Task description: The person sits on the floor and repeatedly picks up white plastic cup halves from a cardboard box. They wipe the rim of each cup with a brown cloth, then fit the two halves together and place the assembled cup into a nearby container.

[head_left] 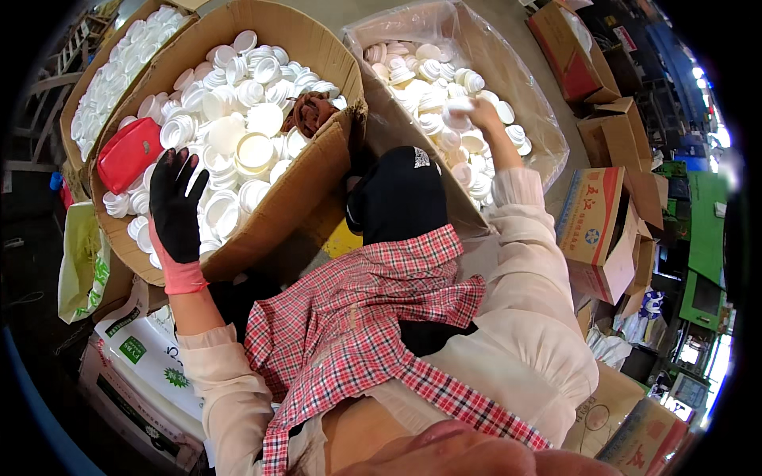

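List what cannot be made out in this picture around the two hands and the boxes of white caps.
- Head view: the right hand is blurred, so whether it grips a cap cannot be told.
- The left hand in its black glove hides the caps under it.
- The left box wall hides its lower caps.
- The far box is cut by the dark rim.
- The brown cloth is too small to identify.

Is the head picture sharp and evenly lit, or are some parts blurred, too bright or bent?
Head view: strong fisheye bending and a black rim at the corners. The white caps in the cardboard box are overexposed and lose detail. The right hand is motion-blurred and pale, while the gloved left hand is sharp. The far right background glares blue-white.
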`<state>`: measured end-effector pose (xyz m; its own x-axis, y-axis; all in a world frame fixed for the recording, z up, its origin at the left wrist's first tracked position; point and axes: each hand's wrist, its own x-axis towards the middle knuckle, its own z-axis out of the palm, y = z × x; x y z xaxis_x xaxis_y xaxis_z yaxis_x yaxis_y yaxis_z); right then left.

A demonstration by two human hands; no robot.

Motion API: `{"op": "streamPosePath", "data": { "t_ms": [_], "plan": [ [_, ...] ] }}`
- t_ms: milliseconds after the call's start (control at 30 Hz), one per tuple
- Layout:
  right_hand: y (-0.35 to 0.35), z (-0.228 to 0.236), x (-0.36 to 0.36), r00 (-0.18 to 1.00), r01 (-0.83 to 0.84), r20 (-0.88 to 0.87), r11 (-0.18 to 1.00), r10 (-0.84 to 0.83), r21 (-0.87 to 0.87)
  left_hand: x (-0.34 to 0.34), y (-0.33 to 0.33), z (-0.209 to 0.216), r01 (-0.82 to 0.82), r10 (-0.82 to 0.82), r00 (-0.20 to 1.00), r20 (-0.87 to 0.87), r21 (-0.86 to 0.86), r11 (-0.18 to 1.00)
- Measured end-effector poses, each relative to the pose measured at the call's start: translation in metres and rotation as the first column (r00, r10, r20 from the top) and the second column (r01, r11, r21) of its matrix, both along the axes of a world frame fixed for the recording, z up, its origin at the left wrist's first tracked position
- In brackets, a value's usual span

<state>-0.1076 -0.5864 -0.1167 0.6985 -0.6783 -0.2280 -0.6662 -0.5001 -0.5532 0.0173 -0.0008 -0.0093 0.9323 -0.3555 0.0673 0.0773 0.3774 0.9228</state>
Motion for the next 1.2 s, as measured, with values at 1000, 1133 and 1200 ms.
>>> {"op": "streamPosePath", "data": {
  "t_ms": [1000,1133,1200],
  "plan": [
    [0.412,0.105,0.189,0.294,-0.956,0.455,0.248,0.841,0.159,0.01,0.054,-0.018,-0.244,-0.027,0.749,-0.663,-0.313,0.918],
    [0.427,0.056,0.205,0.236,-0.964,0.164,0.252,0.958,-0.087,0.015,0.085,-0.015,-0.045,-0.256,0.903,-0.344,-0.67,0.741],
    [0.443,0.011,0.193,0.107,-0.972,0.118,0.129,0.987,-0.197,0.016,0.087,-0.004,-0.056,-0.202,0.927,-0.316,-0.649,0.759]
  ]
}}
